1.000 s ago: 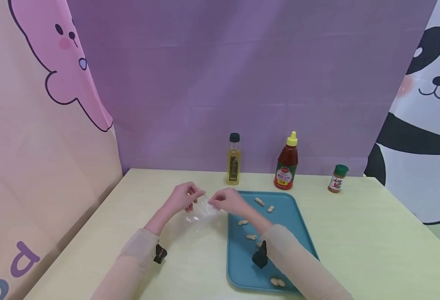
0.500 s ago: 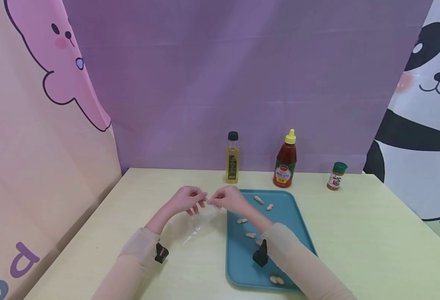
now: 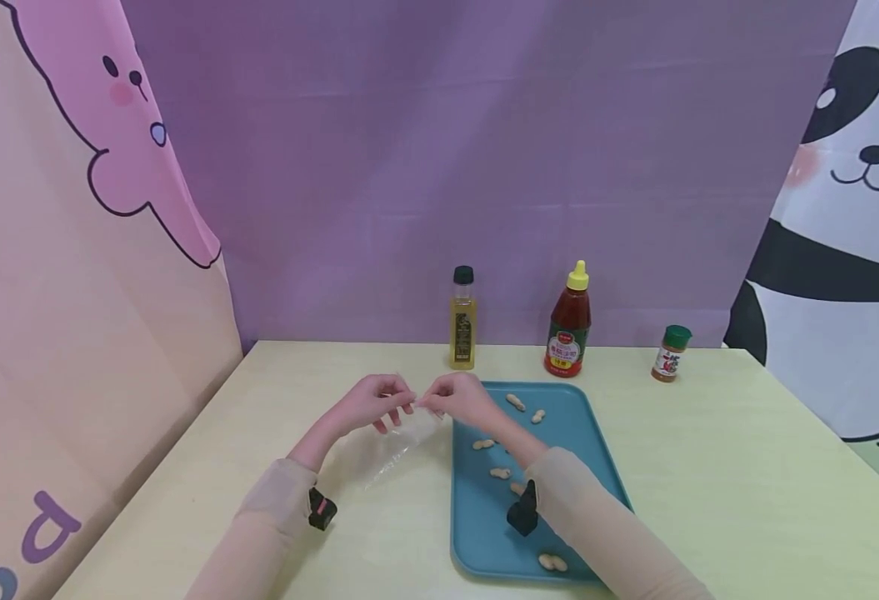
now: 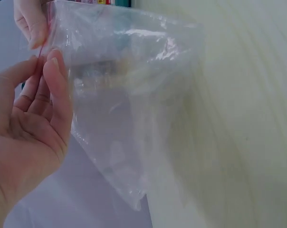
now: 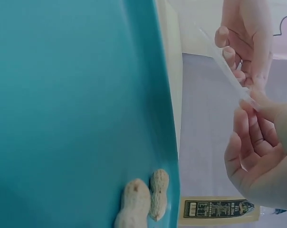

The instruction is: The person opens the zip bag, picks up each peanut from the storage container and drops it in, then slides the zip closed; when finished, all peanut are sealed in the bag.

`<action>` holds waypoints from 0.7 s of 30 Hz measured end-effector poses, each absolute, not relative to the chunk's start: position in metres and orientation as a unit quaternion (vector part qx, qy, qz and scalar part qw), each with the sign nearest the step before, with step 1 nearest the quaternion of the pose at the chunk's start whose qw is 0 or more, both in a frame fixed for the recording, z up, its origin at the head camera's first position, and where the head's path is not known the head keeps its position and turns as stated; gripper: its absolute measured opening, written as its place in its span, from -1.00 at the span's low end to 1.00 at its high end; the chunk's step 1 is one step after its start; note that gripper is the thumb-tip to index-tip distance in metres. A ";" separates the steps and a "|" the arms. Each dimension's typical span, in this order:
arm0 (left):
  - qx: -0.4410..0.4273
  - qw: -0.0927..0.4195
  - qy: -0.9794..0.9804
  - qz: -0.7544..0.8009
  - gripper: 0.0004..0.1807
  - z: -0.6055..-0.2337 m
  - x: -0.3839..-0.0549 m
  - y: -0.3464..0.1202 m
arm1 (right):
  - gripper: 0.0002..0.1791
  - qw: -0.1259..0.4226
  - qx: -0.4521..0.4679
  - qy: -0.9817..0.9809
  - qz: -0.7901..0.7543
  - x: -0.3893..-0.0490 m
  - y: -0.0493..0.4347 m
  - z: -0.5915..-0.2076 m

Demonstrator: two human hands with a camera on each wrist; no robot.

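Observation:
A clear zip-seal plastic bag (image 4: 119, 71) with a red line along its seal hangs between my hands, to the left of the tray. My left hand (image 3: 373, 403) pinches the sealed edge between thumb and fingers. Close beside it, my right hand (image 3: 460, 398) pinches the same edge, with the fingertips of both hands nearly meeting. In the right wrist view the bag (image 5: 224, 64) appears edge-on as a thin, pale strip. Nothing shows inside the bag. Under the right forearm lies a blue tray (image 3: 476, 533) bearing several unshelled peanuts (image 3: 554, 562), partly hidden by the arm.
Along the table's back edge stand an oil bottle (image 3: 463, 329) with a dark cap, a red sauce bottle (image 3: 568, 333) with a yellow nozzle, and a small green-lidded spice jar (image 3: 670, 358). A purple curtain (image 3: 409, 167) hangs behind the table.
My left hand has come slightly down and right, closer to the right hand. The bag, bunched earlier, now hangs more spread out toward the lower left. The peanuts stay where they were.

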State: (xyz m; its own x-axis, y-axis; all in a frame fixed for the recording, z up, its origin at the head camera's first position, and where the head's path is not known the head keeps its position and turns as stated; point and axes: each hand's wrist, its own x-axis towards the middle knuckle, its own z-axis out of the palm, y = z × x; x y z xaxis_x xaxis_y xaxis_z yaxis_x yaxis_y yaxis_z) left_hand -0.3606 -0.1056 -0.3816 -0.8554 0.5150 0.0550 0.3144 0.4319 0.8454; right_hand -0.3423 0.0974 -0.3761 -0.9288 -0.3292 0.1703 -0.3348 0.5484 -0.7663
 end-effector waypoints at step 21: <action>0.213 0.107 0.826 0.510 -0.81 -0.385 -0.357 -0.111 | -0.82 0.038 0.125 -0.861 0.492 -0.348 0.103 -0.368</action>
State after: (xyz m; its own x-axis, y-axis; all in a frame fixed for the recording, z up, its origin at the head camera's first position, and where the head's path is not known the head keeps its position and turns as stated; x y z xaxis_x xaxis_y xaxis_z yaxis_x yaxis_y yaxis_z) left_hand -0.3567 -0.1112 -0.3851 -0.8866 0.4607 0.0412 0.2431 0.3884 0.8889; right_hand -0.3484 0.1030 -0.3682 -0.9657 -0.1779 0.1891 -0.2532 0.4852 -0.8369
